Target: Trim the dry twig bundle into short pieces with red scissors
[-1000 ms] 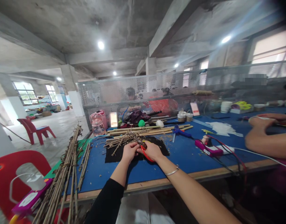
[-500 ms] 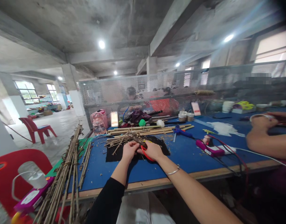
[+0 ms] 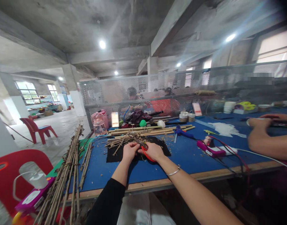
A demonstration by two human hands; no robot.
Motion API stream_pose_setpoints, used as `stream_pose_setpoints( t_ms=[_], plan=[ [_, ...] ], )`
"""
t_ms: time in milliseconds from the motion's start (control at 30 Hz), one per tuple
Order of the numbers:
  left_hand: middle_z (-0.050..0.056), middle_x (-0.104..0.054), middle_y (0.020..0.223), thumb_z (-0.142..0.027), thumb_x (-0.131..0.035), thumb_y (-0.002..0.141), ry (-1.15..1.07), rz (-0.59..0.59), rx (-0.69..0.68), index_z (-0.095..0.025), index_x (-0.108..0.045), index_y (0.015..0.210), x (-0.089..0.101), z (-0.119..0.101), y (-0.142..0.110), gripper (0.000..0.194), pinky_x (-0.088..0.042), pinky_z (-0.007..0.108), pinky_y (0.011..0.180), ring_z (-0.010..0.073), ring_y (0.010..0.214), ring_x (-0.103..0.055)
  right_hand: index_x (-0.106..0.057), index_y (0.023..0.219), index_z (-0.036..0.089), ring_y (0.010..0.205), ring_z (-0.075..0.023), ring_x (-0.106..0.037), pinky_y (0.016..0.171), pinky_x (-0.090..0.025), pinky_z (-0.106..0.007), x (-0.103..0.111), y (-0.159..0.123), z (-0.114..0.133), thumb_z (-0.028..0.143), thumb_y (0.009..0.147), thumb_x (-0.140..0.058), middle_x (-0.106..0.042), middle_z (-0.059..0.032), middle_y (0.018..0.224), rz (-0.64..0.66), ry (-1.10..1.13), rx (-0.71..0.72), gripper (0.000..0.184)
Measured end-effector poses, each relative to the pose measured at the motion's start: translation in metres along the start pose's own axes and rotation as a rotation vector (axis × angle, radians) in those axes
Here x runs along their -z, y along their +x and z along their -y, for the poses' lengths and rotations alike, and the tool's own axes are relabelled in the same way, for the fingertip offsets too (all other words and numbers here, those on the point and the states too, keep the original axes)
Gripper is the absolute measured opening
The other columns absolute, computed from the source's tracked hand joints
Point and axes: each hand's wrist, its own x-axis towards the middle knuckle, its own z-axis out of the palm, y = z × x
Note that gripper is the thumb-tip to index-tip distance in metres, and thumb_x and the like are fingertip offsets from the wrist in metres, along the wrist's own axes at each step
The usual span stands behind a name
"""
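Note:
My left hand pinches a thin brown twig over a black cloth on the blue table. Beside it, my right hand is closed round red-handled shears, whose blades meet the twig between both hands. A heap of short twigs lies just beyond my fingers. Long bamboo sticks lie across the table behind the heap.
A bundle of long stalks leans off the table's left end by a red chair. A pink glue gun with cords lies to the right. A co-worker's arm rests at the far right. A mesh screen backs the table.
Both my hands stay in place on the twig and shears. The co-worker's hand at the right has shifted slightly lower.

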Motion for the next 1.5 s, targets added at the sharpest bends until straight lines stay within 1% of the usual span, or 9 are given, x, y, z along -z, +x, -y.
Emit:
stream_pose_setpoints(
  t_ms=[133, 333, 400, 533, 767, 1100, 1233, 1367, 1500],
  plan=[
    [0.001, -0.057, 0.053, -0.035, -0.069, 0.059, -0.028, 0.012, -0.014, -0.009, -0.067, 0.075, 0.0004, -0.0009, -0.0004, 0.03, -0.031, 0.017, 0.036, 0.0045, 0.038, -0.04, -0.061, 0.087, 0.024, 0.082, -0.0241, -0.061, 0.064, -0.041, -0.029, 0.0015, 0.0005, -0.0002, 0.072, 0.068, -0.04, -0.066, -0.0068, 0.087, 0.008, 0.004, -0.001, 0.055],
    [0.004, -0.062, 0.064, -0.037, -0.069, 0.059, -0.145, 0.035, 0.021, -0.01, -0.067, 0.083, 0.0009, -0.0034, -0.0012, 0.036, -0.036, 0.017, 0.041, 0.0059, 0.045, -0.047, -0.059, 0.091, 0.023, 0.082, -0.0247, -0.061, 0.066, -0.04, -0.03, 0.0005, -0.0004, 0.0, 0.073, 0.067, -0.039, -0.066, -0.0082, 0.087, -0.046, -0.031, -0.019, 0.059],
    [0.005, -0.063, 0.065, -0.038, -0.068, 0.06, -0.157, 0.066, 0.024, -0.01, -0.067, 0.08, 0.001, -0.0027, -0.001, 0.034, -0.037, 0.017, 0.042, 0.0064, 0.046, -0.048, -0.057, 0.093, 0.023, 0.083, -0.0234, -0.06, 0.066, -0.039, -0.029, -0.002, -0.0004, -0.0009, 0.072, 0.067, -0.041, -0.065, -0.0071, 0.088, -0.061, -0.014, 0.009, 0.057],
    [0.003, -0.059, 0.056, -0.038, -0.065, 0.063, -0.131, 0.113, -0.006, -0.01, -0.066, 0.071, 0.001, -0.0006, -0.0007, 0.029, -0.035, 0.018, 0.04, 0.0062, 0.043, -0.045, -0.055, 0.093, 0.022, 0.084, -0.0214, -0.059, 0.066, -0.038, -0.027, -0.0068, 0.0006, -0.0033, 0.068, 0.068, -0.045, -0.063, -0.006, 0.09, -0.093, 0.017, 0.075, 0.054],
    [0.002, -0.059, 0.058, -0.038, -0.066, 0.062, -0.176, 0.151, 0.025, -0.01, -0.065, 0.07, -0.0004, -0.0052, -0.0042, 0.029, -0.035, 0.017, 0.04, 0.0054, 0.042, -0.045, -0.055, 0.093, 0.019, 0.09, -0.0206, -0.056, 0.07, -0.036, -0.027, -0.0069, 0.0012, -0.0032, 0.06, 0.07, -0.051, -0.061, -0.0071, 0.092, -0.108, 0.03, 0.092, 0.047],
    [0.003, -0.061, 0.062, -0.041, -0.068, 0.059, -0.198, 0.121, 0.035, -0.01, -0.067, 0.08, -0.0004, -0.0071, -0.0044, 0.037, -0.037, 0.018, 0.041, 0.0052, 0.044, -0.045, -0.056, 0.095, 0.022, 0.086, -0.0217, -0.059, 0.068, -0.038, -0.027, -0.0001, -0.0017, 0.0033, 0.064, 0.069, -0.049, -0.064, -0.0054, 0.091, -0.031, 0.034, -0.001, 0.05],
    [0.003, -0.059, 0.06, -0.041, -0.068, 0.06, -0.191, 0.101, 0.039, -0.01, -0.067, 0.083, 0.0, -0.0083, -0.0053, 0.038, -0.035, 0.017, 0.04, 0.0046, 0.043, -0.043, -0.058, 0.089, 0.022, 0.082, -0.0225, -0.061, 0.065, -0.039, -0.027, -0.0007, -0.0004, 0.0029, 0.066, 0.068, -0.047, -0.065, -0.0059, 0.087, -0.016, 0.023, -0.021, 0.05],
    [0.002, -0.059, 0.06, -0.041, -0.068, 0.06, -0.179, 0.085, 0.029, -0.01, -0.067, 0.083, 0.0007, -0.006, -0.0037, 0.039, -0.034, 0.016, 0.04, 0.004, 0.043, -0.042, -0.058, 0.082, 0.021, 0.078, -0.0233, -0.061, 0.063, -0.039, -0.028, -0.0028, 0.0008, 0.0014, 0.068, 0.069, -0.044, -0.065, -0.0067, 0.082, -0.045, -0.014, -0.02, 0.051],
    [0.002, -0.058, 0.059, -0.04, -0.068, 0.059, -0.209, 0.074, 0.01, -0.01, -0.066, 0.083, 0.0015, -0.0029, -0.0014, 0.038, -0.033, 0.016, 0.04, 0.006, 0.046, -0.046, -0.056, 0.091, 0.021, 0.081, -0.0234, -0.061, 0.065, -0.04, -0.028, -0.0016, -0.0008, 0.0024, 0.067, 0.067, -0.046, -0.065, -0.0058, 0.086, -0.078, -0.006, 0.012, 0.053]
  ],
)
